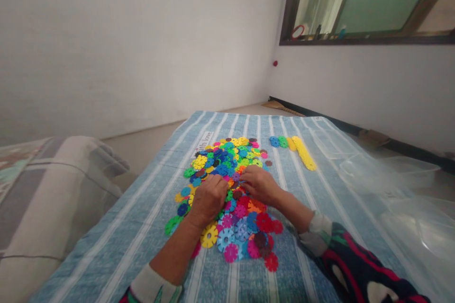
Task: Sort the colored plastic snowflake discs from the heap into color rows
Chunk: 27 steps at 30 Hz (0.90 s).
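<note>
A heap of colourful plastic snowflake discs [222, 165] is spread over the striped cloth in front of me. My left hand [211, 197] is over the heap's left middle, its fingers curled and pressed together. Facing it, my right hand [260, 183] bends over the right side, with thumb and fingers drawn together low among orange and purple discs. Whatever either hand pinches is hidden by the fingers. Right of the heap lie sorted discs in overlapping groups: a blue group [274, 141], a green group [283, 141], an orange group [291, 144] and a long yellow row [304, 154].
A blue cloth with white stripes [142, 213] covers the table. Clear plastic containers [405, 173] stand along its right side. Left of the table is a fabric-covered seat or bed [64, 194]. Walls close off the far side, with a window [377, 0] at the upper right.
</note>
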Available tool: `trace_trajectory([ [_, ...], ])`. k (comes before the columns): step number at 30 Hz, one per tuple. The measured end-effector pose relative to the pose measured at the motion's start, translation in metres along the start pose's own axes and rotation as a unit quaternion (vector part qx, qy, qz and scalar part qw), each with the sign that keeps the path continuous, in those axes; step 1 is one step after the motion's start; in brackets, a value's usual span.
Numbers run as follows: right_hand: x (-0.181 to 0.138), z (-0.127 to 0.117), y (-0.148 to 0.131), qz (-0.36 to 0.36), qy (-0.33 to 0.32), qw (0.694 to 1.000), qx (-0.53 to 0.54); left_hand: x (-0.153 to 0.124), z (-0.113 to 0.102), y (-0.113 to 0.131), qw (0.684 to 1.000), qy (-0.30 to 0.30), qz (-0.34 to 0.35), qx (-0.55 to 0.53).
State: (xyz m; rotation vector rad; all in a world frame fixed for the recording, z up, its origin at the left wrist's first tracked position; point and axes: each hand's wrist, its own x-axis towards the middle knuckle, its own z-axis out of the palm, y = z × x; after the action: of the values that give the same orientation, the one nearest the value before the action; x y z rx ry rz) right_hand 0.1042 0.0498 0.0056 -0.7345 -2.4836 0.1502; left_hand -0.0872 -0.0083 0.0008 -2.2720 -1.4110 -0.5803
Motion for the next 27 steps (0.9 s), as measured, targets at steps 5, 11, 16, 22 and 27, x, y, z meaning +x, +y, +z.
trace_trajectory([
  [5, 0.015, 0.014, -0.01, 0.005, -0.013, 1.0, -0.026, -0.001, -0.003, -0.006, 0.998, 0.005, -0.059, -0.022],
  [11, 0.022, 0.023, -0.017, 0.01, -0.03, 0.997, -0.072, -0.002, -0.002, -0.007, 0.995, -0.043, -0.078, -0.043],
  [16, 0.024, 0.029, -0.017, -0.014, -0.024, 0.996, -0.088, -0.002, -0.001, -0.007, 0.994, -0.049, -0.086, -0.047],
  [22, 0.024, 0.026, -0.01, -0.079, -0.007, 0.994, -0.077, -0.002, -0.001, -0.006, 0.993, -0.04, -0.094, -0.054],
  [27, 0.022, 0.025, 0.001, -0.073, 0.023, 0.997, -0.004, -0.002, 0.0, -0.006, 0.993, -0.02, -0.095, -0.062],
])
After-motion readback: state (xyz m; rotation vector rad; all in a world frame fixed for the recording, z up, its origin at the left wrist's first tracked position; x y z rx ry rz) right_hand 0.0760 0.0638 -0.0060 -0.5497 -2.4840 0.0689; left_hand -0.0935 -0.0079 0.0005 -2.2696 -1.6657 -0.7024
